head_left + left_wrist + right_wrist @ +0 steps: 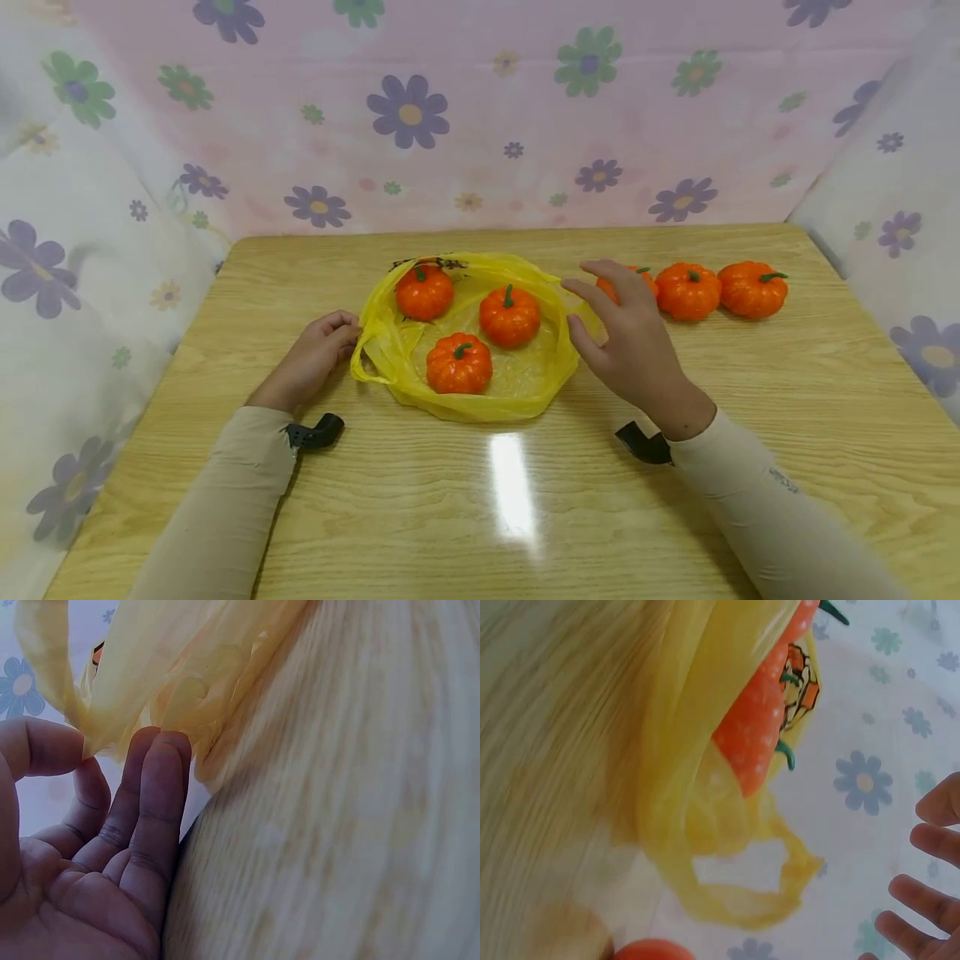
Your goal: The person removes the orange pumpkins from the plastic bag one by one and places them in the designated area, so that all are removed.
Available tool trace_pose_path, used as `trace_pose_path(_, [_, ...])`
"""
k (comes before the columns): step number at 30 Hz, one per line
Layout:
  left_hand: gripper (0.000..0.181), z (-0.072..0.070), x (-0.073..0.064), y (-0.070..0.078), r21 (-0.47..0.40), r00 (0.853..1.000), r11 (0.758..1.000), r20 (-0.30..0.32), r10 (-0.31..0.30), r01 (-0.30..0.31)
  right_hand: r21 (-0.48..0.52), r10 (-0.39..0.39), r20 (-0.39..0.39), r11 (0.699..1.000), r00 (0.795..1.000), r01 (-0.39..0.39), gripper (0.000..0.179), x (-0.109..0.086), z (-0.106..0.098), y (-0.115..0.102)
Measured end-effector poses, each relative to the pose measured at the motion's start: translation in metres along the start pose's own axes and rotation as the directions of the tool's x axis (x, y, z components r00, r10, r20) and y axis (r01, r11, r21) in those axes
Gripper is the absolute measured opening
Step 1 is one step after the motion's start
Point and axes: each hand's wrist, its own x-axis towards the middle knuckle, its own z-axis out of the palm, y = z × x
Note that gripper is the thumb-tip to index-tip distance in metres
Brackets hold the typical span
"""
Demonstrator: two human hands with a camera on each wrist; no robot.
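Observation:
A yellow plastic bag (pixel 480 408) lies spread on the table with its mouth facing up. Inside it sit three small orange pumpkins with green stems: one at the back left (pixel 424 296), one at the right (pixel 512 321) and one in front (pixel 459 371). At the bag's left edge, my left hand (pixel 311 360) pinches the plastic between thumb and finger, seen close in the left wrist view, where the bag (pixel 202 667) is drawn up. My right hand (pixel 637 346) hovers by the bag's right rim, fingers spread. A loose bag handle (pixel 739 904) shows in the right wrist view.
To the right of the bag stand three more pumpkins in a row: one partly hidden behind my right hand (pixel 609 287), a middle one (pixel 688 293) and a rightmost one (pixel 752 292). The wooden table (pixel 420 517) ends at a flowered cloth backdrop (pixel 465 150).

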Motion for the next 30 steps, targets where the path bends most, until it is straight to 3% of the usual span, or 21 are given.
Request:
trace_pose_path(6, [0.026,-0.003,-0.007,0.0,0.001,1.0,1.0,-0.019,-0.005,0.005,0.028,-0.074,0.018,0.997,0.997,0.073,0.039,0.007,0.016,-0.019])
trace_pose_path(13, [0.029,-0.003,-0.006,-0.002,-0.002,1.0,1.0,-0.025,-0.017,0.017,0.07,-0.104,0.022,0.992,0.994,0.102,0.038,0.013,0.021,-0.031])
trace_pose_path(19, [0.028,-0.003,-0.007,-0.004,-0.003,0.999,1.0,-0.026,-0.022,0.022,0.097,-0.146,0.074,0.986,0.986,0.139,0.037,0.011,0.029,-0.041])
trace_pose_path(30, [0.027,0.003,-0.002,0.004,-0.001,1.0,1.0,-0.014,-0.007,0.007,0.146,-0.179,0.123,0.976,0.976,0.16,0.037,0.012,0.037,-0.057])
